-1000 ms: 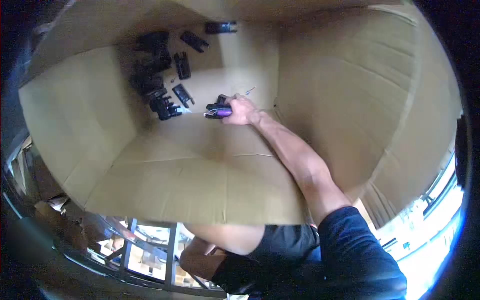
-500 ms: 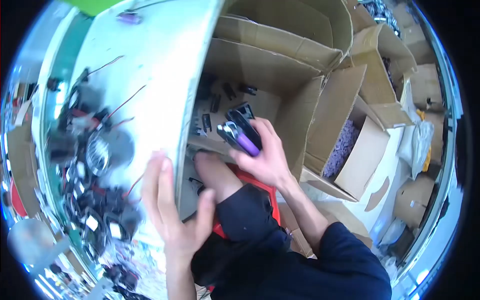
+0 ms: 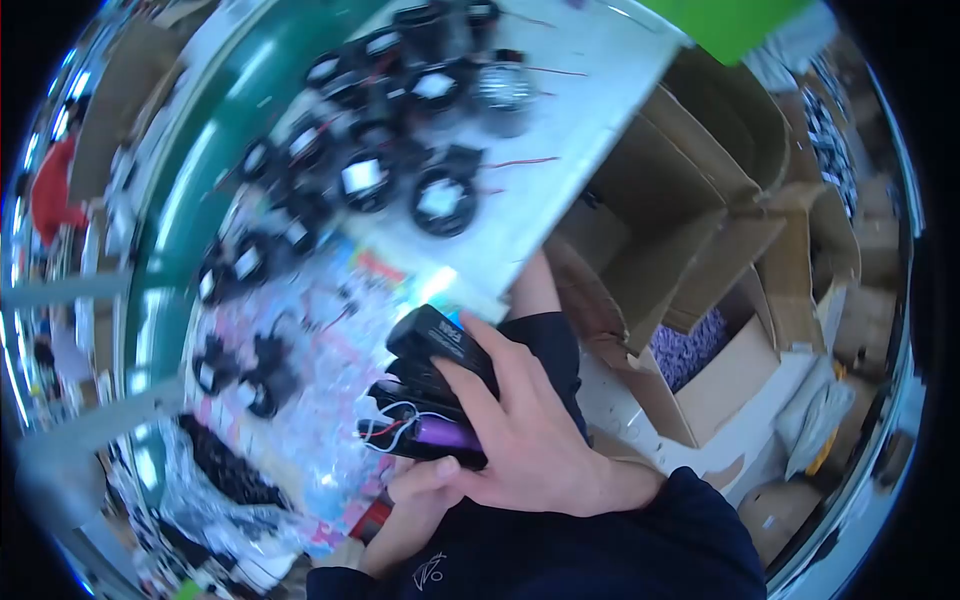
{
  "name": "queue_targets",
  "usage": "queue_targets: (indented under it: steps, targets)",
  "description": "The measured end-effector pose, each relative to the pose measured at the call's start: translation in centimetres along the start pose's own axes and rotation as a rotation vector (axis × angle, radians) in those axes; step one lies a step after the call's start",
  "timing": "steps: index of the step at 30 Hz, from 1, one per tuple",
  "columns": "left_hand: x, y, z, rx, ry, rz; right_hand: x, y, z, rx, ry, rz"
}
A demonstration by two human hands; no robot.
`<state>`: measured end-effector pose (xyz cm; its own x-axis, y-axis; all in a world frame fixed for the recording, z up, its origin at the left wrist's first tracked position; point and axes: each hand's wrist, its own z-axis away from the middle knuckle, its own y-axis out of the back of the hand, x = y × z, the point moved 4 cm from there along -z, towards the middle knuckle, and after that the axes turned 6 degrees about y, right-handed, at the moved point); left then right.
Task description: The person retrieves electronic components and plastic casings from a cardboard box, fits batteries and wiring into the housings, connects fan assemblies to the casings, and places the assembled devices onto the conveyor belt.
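Observation:
My right hand (image 3: pixel 535 440) is closed around a stack of black plastic casings. The upper black casing (image 3: pixel 440 345) has small light lettering on its face. From the open lower casing (image 3: pixel 390 405) a purple cylindrical battery (image 3: pixel 445 434) shows, with thin white and red wires looping out at its end. My left hand (image 3: pixel 425 487) is just below the lower casing, close against the right palm. Its thumb shows, but most of its fingers are hidden, so whether it grips anything is unclear.
Several black round motor-like parts (image 3: pixel 440 200) with red wires lie on the white worktop (image 3: pixel 570 120). A colourful plastic-covered surface (image 3: pixel 330 400) holds more black parts. Open cardboard boxes (image 3: pixel 690 150) stand at the right, one with purple pieces (image 3: pixel 690 350). A clear bag (image 3: pixel 210 500) is at lower left.
The view has swung left toward the worktop. My right hand has brought the casings from over the cardboard box to above the colourful surface. My left hand has come in from the worktop edge beneath them.

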<state>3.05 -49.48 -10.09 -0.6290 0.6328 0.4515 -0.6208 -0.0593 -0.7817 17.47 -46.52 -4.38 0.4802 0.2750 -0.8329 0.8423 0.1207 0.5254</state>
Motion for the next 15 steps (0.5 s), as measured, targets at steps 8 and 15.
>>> queue_targets:
  steps: [8, 15]
  targets:
    - [4.5, 4.2, 6.6, 0.257, -0.486, -0.146, -4.0, -9.2, -3.5, -0.173, 0.168, -0.541]
    - [6.3, 6.5, 8.2, 0.545, -0.598, -0.079, -3.9, -11.9, -3.3, -0.336, -0.397, -1.264]
